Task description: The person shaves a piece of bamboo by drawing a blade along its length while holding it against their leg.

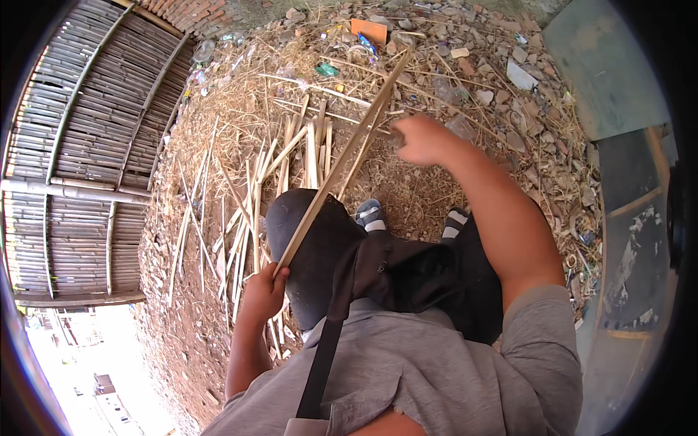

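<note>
My left hand (pixel 263 294) is closed round the lower end of a long, flat bamboo strip (pixel 342 161). From there the strip slants up over my left knee and away to the right, its far end above the littered ground. My right hand (pixel 423 139) is raised beside the strip's far half, fingers curled in. Something small and dark shows at those fingers, but its kind is unclear. A thinner sliver (pixel 356 166) runs alongside the strip; whether it is split from it I cannot tell.
Several cut bamboo strips (pixel 254 196) lie piled on the ground to the left. Straw, stones and rubbish cover the far ground, with an orange block (pixel 369 31) among them. A bamboo-slat panel (pixel 87 94) stands at left, grey sheets (pixel 607 69) at right. My feet (pixel 371 216) are just ahead.
</note>
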`<state>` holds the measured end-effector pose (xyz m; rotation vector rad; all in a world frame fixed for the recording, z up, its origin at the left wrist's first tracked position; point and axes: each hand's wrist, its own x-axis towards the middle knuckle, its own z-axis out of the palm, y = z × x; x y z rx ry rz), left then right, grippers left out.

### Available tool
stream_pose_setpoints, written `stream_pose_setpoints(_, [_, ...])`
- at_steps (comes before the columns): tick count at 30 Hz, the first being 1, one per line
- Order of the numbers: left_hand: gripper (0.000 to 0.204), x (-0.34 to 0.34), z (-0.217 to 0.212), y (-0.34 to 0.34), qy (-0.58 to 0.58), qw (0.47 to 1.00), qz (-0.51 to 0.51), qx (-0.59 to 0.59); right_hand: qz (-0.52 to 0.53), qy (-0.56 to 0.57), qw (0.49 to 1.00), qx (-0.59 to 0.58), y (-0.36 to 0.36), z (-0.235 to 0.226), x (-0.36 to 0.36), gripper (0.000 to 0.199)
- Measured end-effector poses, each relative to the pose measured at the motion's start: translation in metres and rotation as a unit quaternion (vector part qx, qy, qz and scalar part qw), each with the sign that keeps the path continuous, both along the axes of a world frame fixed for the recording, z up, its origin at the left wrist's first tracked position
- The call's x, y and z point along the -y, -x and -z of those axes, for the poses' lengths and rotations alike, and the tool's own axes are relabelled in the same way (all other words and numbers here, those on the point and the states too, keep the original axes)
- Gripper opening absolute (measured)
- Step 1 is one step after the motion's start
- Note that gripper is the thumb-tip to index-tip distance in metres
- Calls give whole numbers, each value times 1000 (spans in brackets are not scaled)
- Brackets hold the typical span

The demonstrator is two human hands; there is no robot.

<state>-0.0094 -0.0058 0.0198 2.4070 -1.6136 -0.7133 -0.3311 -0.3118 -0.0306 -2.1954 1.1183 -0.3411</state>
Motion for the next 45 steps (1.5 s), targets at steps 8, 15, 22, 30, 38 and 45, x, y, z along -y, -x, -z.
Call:
stream_pose_setpoints(8, [29,-5,18,-6,44,997,27,51,105,-92,990,-12,25,-6,20,36])
stream_pose_setpoints(15, [30,-4,6,-4,16,1000,16,17,-68,12,994,-86,-3,-35,-17,36])
stream_pose_setpoints(22, [27,-5,21,-15,16,1000,1,-5,154,5,987,42,42,-1,28,41])
stream_pose_setpoints(30, [29,-5,17,-12,34,999,29,10,-120,121,978,-118,-3,-48,-27,26])
stream_pose_setpoints(38, [33,-4,16,-10,26,999,19,-13,168,6,985,43,41,-15,23,25])
stream_pose_setpoints(45, [39,2,11,-30,-39,990,-5,-135,-113,189,973,-70,-6,-25,-25,21])
